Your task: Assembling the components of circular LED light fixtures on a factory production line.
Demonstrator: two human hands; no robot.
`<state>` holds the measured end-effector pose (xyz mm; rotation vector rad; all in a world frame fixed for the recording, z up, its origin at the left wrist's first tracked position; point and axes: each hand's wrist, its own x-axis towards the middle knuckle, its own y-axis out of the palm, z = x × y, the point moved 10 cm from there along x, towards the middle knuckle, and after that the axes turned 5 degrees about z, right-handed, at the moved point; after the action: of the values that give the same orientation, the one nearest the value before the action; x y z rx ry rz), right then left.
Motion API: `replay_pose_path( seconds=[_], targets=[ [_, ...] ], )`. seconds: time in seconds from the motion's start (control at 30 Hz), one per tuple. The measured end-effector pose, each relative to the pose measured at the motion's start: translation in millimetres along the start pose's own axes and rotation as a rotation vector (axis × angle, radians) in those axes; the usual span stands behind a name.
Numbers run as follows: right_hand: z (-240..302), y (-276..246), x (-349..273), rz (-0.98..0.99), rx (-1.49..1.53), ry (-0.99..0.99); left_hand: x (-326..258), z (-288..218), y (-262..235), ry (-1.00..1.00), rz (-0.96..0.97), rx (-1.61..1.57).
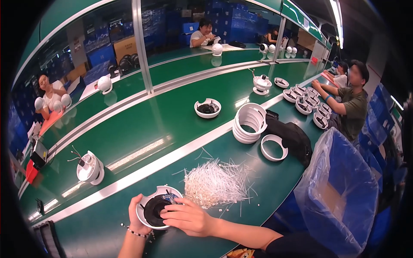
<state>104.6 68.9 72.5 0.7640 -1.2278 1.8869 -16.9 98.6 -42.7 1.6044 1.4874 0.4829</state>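
Observation:
My left hand [136,215] grips a white round plastic housing [164,190] from its left side, tilting it above the green bench. Inside the housing sit a round black part [151,211] and a small blue circuit board [170,197]. My right hand [189,217] reaches in from the right with its fingers curled together against the middle of the black part. Whether those fingertips pinch some small piece is hidden. Right beside the housing lies a heap of thin white strips [215,182], many with small pale ends.
Stacked white rings [249,122], a single ring [274,148] and a black cloth [292,139] lie beyond the heap. The conveyor carries a white assembly with wires [90,168] and a filled housing [208,108]. A plastic-lined blue bin [340,189] stands right; a co-worker [355,99] sits beyond.

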Motion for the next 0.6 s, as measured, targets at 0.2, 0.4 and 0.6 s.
replay_pose_path(
  seconds=[0.2, 0.4, 0.6],
  targets=[
    [-4, 2, 0, 0.014, -0.009, 0.008, 4, 1, -16, -0.002, -0.018, 0.035],
    [-10, 1, -5, 0.037, -0.015, 0.036, 1, -29, -33, 0.097, -0.170, 0.378],
    [-11, 4, -5, 0.099, -0.043, 0.038, -3, -47, -29, 0.117, -0.182, 0.538]
  ],
)
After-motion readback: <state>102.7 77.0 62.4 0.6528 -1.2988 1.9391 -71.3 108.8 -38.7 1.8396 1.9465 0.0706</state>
